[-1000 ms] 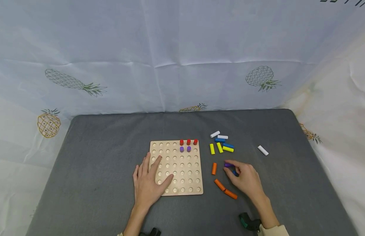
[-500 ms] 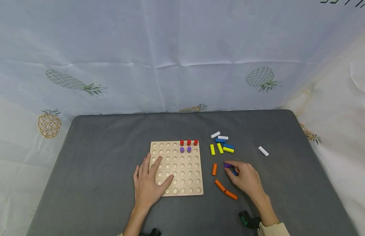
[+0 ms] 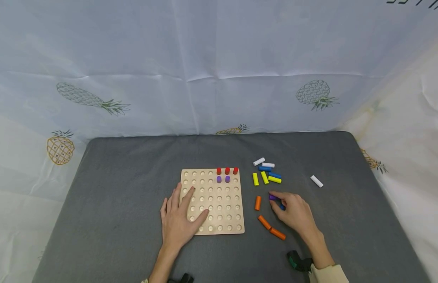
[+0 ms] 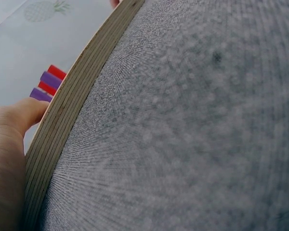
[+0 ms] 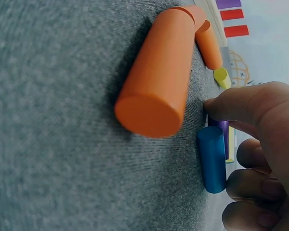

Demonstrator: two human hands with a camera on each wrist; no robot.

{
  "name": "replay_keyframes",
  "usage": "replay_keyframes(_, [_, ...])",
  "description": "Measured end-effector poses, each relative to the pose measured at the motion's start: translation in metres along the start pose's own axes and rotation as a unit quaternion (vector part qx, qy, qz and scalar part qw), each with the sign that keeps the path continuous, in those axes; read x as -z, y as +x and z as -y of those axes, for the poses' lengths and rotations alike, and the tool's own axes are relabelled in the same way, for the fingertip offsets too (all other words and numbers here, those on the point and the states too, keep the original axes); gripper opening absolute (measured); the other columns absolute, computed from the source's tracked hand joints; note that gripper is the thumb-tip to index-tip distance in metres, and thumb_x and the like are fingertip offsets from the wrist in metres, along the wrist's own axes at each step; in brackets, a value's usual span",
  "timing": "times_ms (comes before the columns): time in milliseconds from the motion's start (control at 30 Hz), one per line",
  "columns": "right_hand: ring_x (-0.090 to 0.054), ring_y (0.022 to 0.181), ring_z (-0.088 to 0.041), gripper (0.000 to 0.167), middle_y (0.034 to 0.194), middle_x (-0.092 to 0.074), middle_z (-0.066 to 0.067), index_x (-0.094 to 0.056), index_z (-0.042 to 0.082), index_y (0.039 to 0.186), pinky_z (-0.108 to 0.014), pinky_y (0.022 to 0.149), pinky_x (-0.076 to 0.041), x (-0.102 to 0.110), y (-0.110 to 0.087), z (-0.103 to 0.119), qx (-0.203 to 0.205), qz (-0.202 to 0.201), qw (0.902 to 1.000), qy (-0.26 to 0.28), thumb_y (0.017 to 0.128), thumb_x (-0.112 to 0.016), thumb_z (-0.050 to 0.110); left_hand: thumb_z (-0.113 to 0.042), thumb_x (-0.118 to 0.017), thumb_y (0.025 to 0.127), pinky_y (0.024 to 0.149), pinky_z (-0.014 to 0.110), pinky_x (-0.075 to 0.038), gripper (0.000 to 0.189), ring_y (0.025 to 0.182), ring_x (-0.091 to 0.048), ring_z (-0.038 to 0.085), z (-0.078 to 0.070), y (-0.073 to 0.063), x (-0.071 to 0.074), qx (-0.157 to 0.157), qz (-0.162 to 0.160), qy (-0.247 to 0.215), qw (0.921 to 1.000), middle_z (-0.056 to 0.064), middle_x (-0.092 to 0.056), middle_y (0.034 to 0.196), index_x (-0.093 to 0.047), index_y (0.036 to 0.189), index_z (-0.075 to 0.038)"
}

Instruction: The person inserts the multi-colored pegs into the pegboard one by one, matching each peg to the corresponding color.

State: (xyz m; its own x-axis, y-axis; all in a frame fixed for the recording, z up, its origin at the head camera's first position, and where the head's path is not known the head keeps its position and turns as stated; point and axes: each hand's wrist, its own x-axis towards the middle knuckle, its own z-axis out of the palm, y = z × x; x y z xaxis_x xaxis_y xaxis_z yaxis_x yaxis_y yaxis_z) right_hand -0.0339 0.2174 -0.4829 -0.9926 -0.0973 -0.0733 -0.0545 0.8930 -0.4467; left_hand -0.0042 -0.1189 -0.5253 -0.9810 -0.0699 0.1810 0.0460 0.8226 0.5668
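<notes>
Left hand [image 3: 178, 224] is spread out loosely over the left side of the pegboard [image 3: 214, 202], lower middle of the frame, not gripping anything. Right hand [image 3: 297, 210], a bit right of that, has a purple peg [image 3: 272, 197] pinched between thumb and finger, blue peg [image 3: 282, 207] just beside it. Orange pegs [image 3: 278, 234] lie nearby on the bench [image 3: 116, 220].

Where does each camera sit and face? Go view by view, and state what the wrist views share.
Head: worn on the head, facing forward and down at the pegboard; left hand and right hand show.
Left wrist: on that wrist, facing low over gray cloth along the pegboard's edge; part of the left hand shows.
Right wrist: on that wrist, facing low past an orange peg; part of the right hand shows.
Shared: both wrist views show red pegs and a purple peg in the pegboard.
</notes>
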Motion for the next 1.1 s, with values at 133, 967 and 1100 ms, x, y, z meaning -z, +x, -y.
replay_keyframes(133, [-0.028,0.049,-0.007,0.029,0.058,-0.03,0.009,-0.078,0.014,0.117,-0.021,0.048,-0.016,0.0006,0.0009,0.0007,-0.002,0.006,1.0,-0.002,0.088,-0.077,0.018,-0.055,-0.08,0.076,0.121,0.066,-0.016,0.082,0.15,-0.036,0.045,0.0,0.0001,0.0001,0.001,0.0,-0.001,1.0,0.016,-0.033,0.167,-0.056,0.148,-0.023])
replay_keyframes(967, [-0.029,0.05,-0.005,0.019,0.059,-0.031,0.009,-0.077,0.018,0.107,-0.021,0.049,-0.017,-0.0018,0.0021,0.0016,0.005,-0.028,0.9994,0.017,0.089,-0.078,0.019,-0.056,-0.08,0.077,0.122,0.066,-0.016,0.083,0.15,-0.035,0.045,-0.0004,0.0004,0.0008,0.001,0.004,-0.001,1.0,0.016,-0.033,0.167,-0.055,0.148,-0.023])
replay_keyframes(1100, [-0.029,0.05,-0.005,0.019,0.06,-0.033,0.008,-0.075,0.017,0.107,-0.021,0.049,-0.017,-0.0018,0.002,0.0023,0.004,-0.037,0.9991,0.021,0.089,-0.079,0.02,-0.056,-0.08,0.077,0.121,0.067,-0.016,0.082,0.15,-0.036,0.045,0.0,0.0002,0.0006,-0.001,0.001,-0.001,1.0,0.016,-0.033,0.166,-0.056,0.148,-0.023])
